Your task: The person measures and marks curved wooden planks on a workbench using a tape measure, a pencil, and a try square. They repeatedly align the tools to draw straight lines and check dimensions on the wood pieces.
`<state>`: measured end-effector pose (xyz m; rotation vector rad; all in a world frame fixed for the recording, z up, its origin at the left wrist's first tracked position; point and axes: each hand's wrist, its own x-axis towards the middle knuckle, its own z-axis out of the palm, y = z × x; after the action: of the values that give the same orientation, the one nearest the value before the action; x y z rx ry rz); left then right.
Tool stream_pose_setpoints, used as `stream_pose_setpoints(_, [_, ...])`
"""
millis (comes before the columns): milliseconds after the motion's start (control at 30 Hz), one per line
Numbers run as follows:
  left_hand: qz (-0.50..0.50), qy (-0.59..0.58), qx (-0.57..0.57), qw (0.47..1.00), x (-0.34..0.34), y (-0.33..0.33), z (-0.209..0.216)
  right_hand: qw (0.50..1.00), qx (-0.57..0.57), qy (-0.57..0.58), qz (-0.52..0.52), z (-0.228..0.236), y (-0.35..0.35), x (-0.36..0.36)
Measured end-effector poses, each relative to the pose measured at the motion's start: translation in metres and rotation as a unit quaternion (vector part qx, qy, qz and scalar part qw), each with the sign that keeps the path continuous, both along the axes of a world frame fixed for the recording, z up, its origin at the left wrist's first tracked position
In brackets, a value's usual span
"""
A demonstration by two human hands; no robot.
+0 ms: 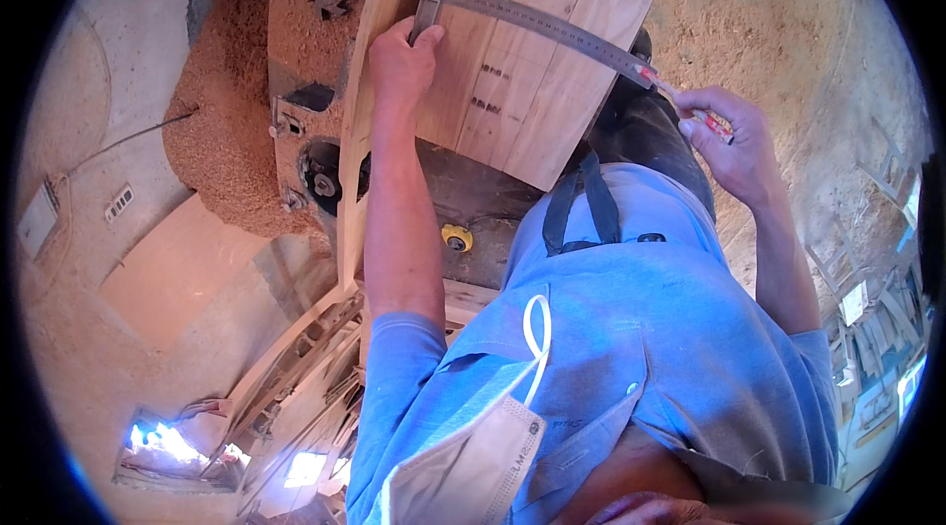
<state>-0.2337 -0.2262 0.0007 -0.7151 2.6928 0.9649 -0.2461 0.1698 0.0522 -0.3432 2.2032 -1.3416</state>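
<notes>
Pale wooden boards (512, 62) lie side by side in front of me, with a few dark marks on their faces. A metal try square (542, 24) lies across them, its graduated blade reaching from the left edge to the right edge. My left hand (404, 62) is closed around the square's short arm at the boards' left side, thumb on top. Off the right edge, my right hand (734, 145) pinches a slim red-and-white pen or pencil (713, 122). Its front end points at the blade's far end; whether it touches the wood I cannot tell.
A long wooden strip (355, 140) runs along the left of the boards, beside a machine bench (296, 71) with metal fittings. A reddish sawdust heap (222, 121) lies left of it. Near my left forearm sits a yellow tape measure (456, 238). Wood offcuts (296, 367) are piled at lower left.
</notes>
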Motion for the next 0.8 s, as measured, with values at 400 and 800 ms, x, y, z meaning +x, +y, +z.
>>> stream_pose_setpoints(400, [-0.008,-0.03,-0.015,0.999,-0.002,-0.004,0.001,1.0,-0.009,0.004,0.02,0.0,-0.012,-0.007])
stream_pose_setpoints(800, [0.003,-0.029,-0.007,1.0,-0.006,-0.005,0.002,1.0,-0.023,0.008,0.009,-0.008,-0.04,-0.018])
